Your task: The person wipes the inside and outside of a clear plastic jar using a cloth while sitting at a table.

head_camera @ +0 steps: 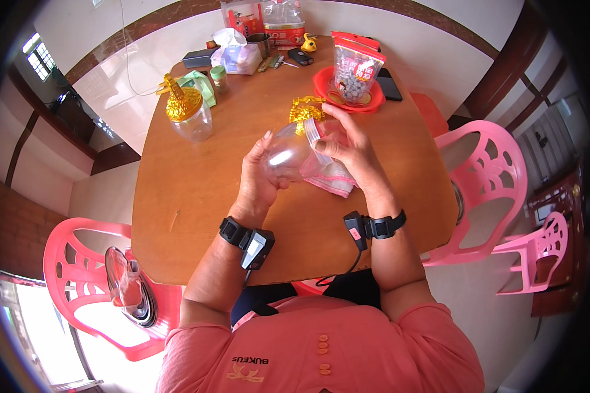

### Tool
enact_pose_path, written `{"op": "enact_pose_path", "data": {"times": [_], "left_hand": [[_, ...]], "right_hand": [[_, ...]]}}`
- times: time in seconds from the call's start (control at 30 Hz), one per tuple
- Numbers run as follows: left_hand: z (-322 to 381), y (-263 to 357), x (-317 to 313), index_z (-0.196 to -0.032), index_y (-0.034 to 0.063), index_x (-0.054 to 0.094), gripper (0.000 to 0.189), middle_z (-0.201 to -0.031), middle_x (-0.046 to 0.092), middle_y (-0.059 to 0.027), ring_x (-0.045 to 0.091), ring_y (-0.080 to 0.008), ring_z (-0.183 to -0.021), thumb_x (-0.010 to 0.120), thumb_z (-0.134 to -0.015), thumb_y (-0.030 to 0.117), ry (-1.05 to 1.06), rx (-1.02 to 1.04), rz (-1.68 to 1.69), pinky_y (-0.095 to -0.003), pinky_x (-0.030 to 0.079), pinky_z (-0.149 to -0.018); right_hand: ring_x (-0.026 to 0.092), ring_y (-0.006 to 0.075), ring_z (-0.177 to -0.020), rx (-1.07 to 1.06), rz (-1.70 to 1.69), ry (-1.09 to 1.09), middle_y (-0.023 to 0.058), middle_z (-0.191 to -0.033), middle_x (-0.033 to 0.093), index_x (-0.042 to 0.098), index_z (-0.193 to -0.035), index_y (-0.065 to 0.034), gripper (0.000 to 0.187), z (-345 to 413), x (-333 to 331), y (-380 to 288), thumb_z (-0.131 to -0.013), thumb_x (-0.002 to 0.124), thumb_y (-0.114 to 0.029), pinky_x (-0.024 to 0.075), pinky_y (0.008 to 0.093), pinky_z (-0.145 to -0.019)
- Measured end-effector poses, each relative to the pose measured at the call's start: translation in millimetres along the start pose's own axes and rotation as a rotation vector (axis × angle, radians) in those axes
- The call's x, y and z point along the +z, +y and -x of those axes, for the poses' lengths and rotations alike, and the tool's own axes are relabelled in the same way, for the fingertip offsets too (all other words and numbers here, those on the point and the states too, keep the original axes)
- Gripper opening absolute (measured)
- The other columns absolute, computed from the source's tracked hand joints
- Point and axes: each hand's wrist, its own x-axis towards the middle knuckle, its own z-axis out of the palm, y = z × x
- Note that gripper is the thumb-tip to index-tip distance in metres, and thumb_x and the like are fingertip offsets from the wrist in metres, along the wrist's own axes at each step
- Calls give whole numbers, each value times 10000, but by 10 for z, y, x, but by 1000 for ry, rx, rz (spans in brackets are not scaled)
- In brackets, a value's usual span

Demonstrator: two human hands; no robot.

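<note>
Between my hands is a clear plastic jar point(287, 150), tilted so that its threaded mouth faces right. My left hand point(260, 172) cups its rounded end. At the threaded mouth, my right hand point(351, 150) has its thumb on the rim and its fingers spread along the far side. A white cloth with pink edging point(341, 182) lies on the table below the jar, partly hidden by it. Just beyond the jar rests an ornate gold lid point(307, 112). Farther left stands a similar clear jar point(194, 128) topped by a gold lid point(183, 104).
The wooden table point(187, 206) holds a red bowl point(322, 86) with a bag of wrapped pieces point(355, 78) at its far right. Tissues point(237, 58), a green-capped jar point(219, 78) and a black device point(301, 56) line the back. Pink plastic chairs point(514, 162) flank the table.
</note>
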Motion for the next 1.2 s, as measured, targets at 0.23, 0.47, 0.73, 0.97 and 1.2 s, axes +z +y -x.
{"op": "enact_pose_path", "data": {"times": [0.23, 0.47, 0.73, 0.97, 1.2], "left_hand": [[-14, 12, -4, -1254, 40, 491, 722, -982, 637, -218, 669, -313, -683, 605, -838, 618, -21, 51, 12, -266, 438, -510], [-32, -28, -24, -1249, 61, 486, 685, -1025, 626, -182, 676, -302, -674, 606, -842, 599, 31, 39, 12, -260, 409, -474], [-14, 7, -15, -1257, 75, 466, 705, -1054, 638, -156, 690, -304, -670, 631, -818, 601, 12, 20, 54, -247, 368, -435], [20, 20, 66, -1225, 68, 499, 674, -1009, 658, -149, 671, -286, -617, 637, -819, 588, 2, 53, 68, -241, 365, -427], [-19, -11, 6, -1204, 91, 501, 616, -995, 660, -138, 650, -272, -568, 645, -826, 557, 16, 53, 42, -251, 369, -404]], "right_hand": [[590, 161, -990, -129, 22, -63, 89, -1092, 623, 483, -1403, -97, 808, 6, 29, 17, -716, 849, -312, 483, 300, -875], [590, 176, -1051, 27, -50, 28, 88, -1149, 623, 497, -1391, -100, 792, -26, -5, 65, -708, 848, -293, 478, 306, -895], [564, 149, -1083, -11, 5, -57, 79, -1178, 588, 439, -1439, -75, 842, 5, -4, -8, -718, 850, -216, 474, 293, -922], [589, 167, -1021, -151, 18, -28, 87, -1146, 608, 495, -1383, -81, 788, -7, -9, 61, -708, 856, -266, 468, 303, -920], [561, 183, -1070, 39, -30, 1, 90, -1219, 579, 466, -1422, -103, 812, -50, 9, 88, -728, 844, -291, 434, 317, -968]]}}
